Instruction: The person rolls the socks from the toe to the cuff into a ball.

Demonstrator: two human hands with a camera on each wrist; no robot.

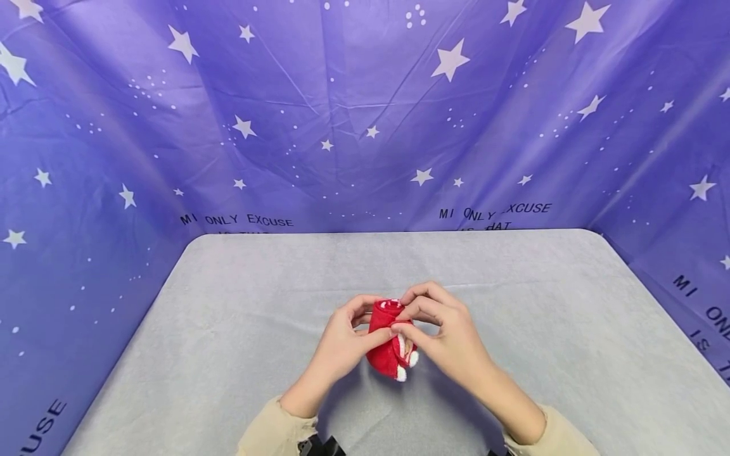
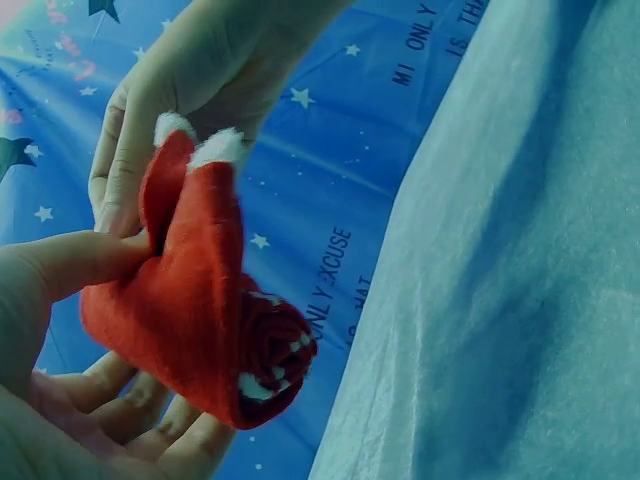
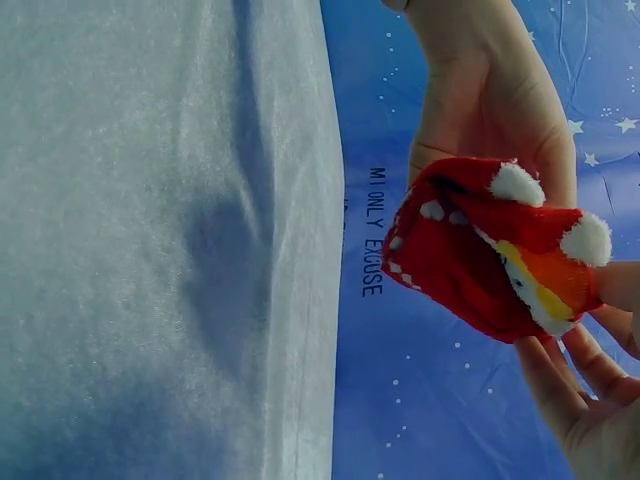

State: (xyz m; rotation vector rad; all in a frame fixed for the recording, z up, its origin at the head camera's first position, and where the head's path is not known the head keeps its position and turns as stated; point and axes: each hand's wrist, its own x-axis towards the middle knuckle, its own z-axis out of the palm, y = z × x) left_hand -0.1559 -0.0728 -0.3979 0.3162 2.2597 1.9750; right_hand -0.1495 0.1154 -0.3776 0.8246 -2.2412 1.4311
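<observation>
A rolled bundle of red socks (image 1: 383, 354), with two fluffy white tips, is held up over the table between both hands. My left hand (image 1: 342, 339) grips it from the left, thumb across the front and fingers behind, as the left wrist view shows. On the other side my right hand (image 1: 447, 329) pinches the fabric near the top of the bundle. In the left wrist view the coiled end of the socks (image 2: 275, 350) shows red and white layers. The right wrist view shows a fold of the socks (image 3: 470, 265) standing open, with white, yellow and orange patterning inside.
A pale grey cloth covers the table (image 1: 239, 354), whose rounded far corners show in the head view. Behind and beside it hangs a purple-blue curtain (image 1: 342, 82) with white stars and printed words. Beige sleeves (image 1: 279, 434) reach to the wrists.
</observation>
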